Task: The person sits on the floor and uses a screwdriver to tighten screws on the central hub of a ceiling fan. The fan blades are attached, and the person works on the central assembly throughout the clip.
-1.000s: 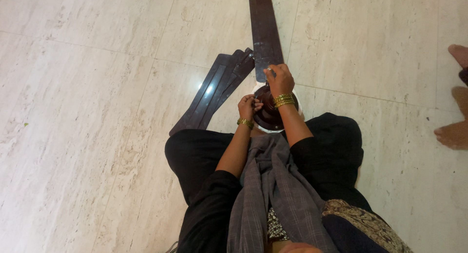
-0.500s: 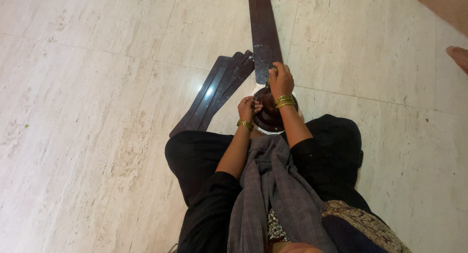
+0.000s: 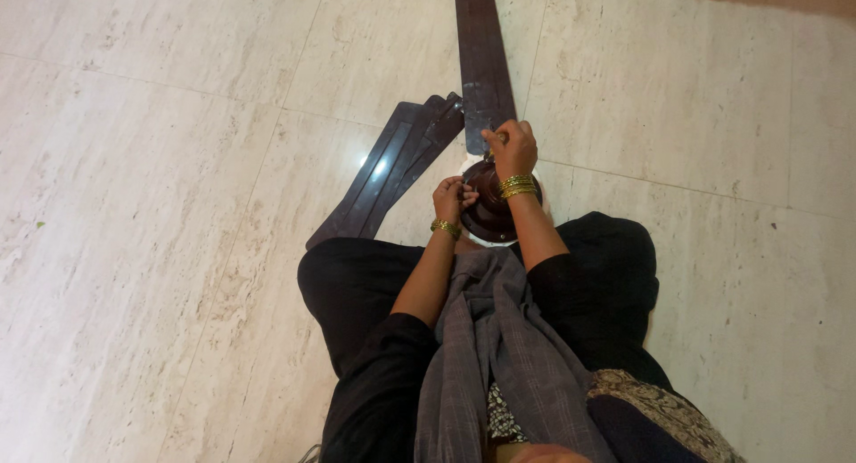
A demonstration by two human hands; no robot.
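**fanfixer_22:** While the hands sit in the same spot as a second ago, the one real change is at the edge of the view: the bare feet that stood at 3 o'clock are gone, and only a tan strip shows at the 1 o'clock corner. So nobody else is near the work, and it looks no further along than before.

**tilefloor:** What's the thing actually look like?

**fanfixer_22:** Dark brown ceiling fan motor hub [image 3: 489,204], round and glossy, sitting on a white piece on the marble floor [image 3: 160,160] right in front of the seated person's knees. One long dark blade [image 3: 484,66] runs from it toward 12 o'clock. A stack of loose blades [image 3: 383,173] lies just beside it, fanning out toward 10 o'clock, with a light glare on it.

**tilefloor:** And the grip?

**fanfixer_22:** Right hand [image 3: 512,148] is curled closed at the blade's root, at the hub's 12 o'clock edge. It seems to pinch something small, too tiny to name. Left hand [image 3: 453,198] rests at the hub's 9 o'clock side, fingers bent inward against it; can't tell if it holds anything. Gold bangles on both wrists, grey scarf [image 3: 499,338] hanging down the middle.
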